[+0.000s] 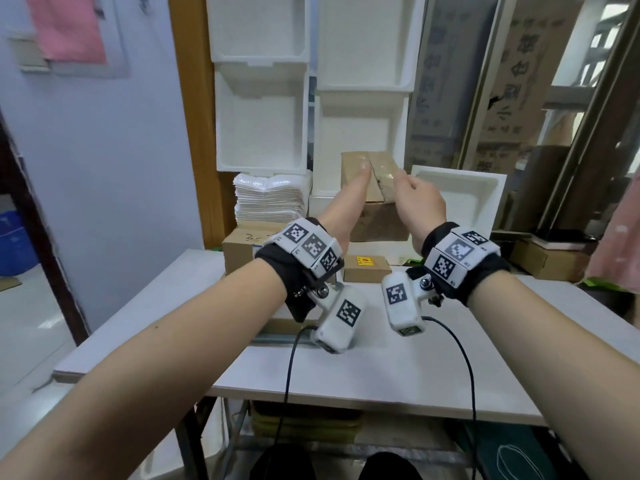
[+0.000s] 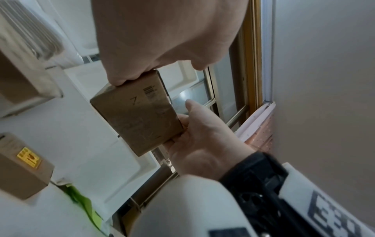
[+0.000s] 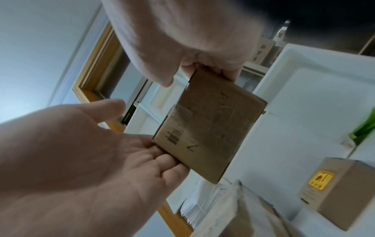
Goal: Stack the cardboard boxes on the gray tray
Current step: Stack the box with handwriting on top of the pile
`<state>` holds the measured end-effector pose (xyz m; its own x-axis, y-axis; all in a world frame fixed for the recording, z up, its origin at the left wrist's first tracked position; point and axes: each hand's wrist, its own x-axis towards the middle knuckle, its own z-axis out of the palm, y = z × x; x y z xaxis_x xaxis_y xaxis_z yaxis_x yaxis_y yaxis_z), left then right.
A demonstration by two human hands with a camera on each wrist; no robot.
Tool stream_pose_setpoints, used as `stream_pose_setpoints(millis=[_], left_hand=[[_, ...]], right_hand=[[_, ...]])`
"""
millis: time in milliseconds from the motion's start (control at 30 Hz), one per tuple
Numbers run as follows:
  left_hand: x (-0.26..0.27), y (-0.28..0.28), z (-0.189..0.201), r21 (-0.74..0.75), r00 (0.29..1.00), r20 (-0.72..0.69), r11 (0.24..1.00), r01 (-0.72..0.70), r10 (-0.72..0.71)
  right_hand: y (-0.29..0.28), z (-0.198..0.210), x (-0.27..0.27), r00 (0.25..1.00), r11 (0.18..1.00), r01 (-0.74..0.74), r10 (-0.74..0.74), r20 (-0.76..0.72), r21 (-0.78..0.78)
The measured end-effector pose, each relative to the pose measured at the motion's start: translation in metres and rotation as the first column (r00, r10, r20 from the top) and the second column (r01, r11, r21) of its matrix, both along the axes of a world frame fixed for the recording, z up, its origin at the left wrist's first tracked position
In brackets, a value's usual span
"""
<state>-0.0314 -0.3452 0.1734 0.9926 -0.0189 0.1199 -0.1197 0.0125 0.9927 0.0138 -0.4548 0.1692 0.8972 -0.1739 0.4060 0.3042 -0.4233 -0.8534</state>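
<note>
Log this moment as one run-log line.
phase: carry | held: cardboard box, raised, both hands | left hand: grips | right hand: grips | yellow-label box: on table | gray tray: not identifiable

A flat cardboard box (image 3: 209, 128) (barcode and a "7" mark on its face) is held at opposite ends by the right hand (image 3: 192, 40) above and the left hand (image 3: 81, 160) below. A second box with a yellow label (image 3: 341, 192) sits lower right.

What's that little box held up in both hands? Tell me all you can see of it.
The small cardboard box is plain brown, flat and rectangular, with a printed barcode and a dark mark on its underside and scuffed clear tape along it. It is held in the air above the white table, the left hand and the right hand each gripping one end.
</note>
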Motion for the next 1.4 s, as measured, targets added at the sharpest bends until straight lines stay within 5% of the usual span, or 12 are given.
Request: stream_pose_setpoints(millis=[300, 600, 1067, 1400], left_hand=[[-0.026, 0.065, 0.019, 0.011, 0.986, 0.002, 0.986, -0.169, 0.169], [-0.032, 0.114, -0.007, 0.032, 0.974, -0.050, 0.975, -0.219, 0.221], [0.001, 0.149, -0.014, -0.100, 0.978, -0.097, 0.975, -0.196, 0.187], [0.052, 0.171, 0.007, 0.003, 0.972, -0.131, 0.981, -0.195, 0.194]], right_hand=[[0.065, 0.009, -0.011, 0.988, 0.988, -0.153, 0.153, 0.016, 0.017], [0.107, -0.022, -0.013, 0.976, 0.975, -0.215, 0.213, -0.048, -0.050], [0.098, -0.040, -0.013, 0.937, 0.908, -0.350, 0.340, -0.082, -0.232], [0.085, -0.045, -0.007, 0.930, 0.887, -0.357, 0.366, -0.023, -0.293]])
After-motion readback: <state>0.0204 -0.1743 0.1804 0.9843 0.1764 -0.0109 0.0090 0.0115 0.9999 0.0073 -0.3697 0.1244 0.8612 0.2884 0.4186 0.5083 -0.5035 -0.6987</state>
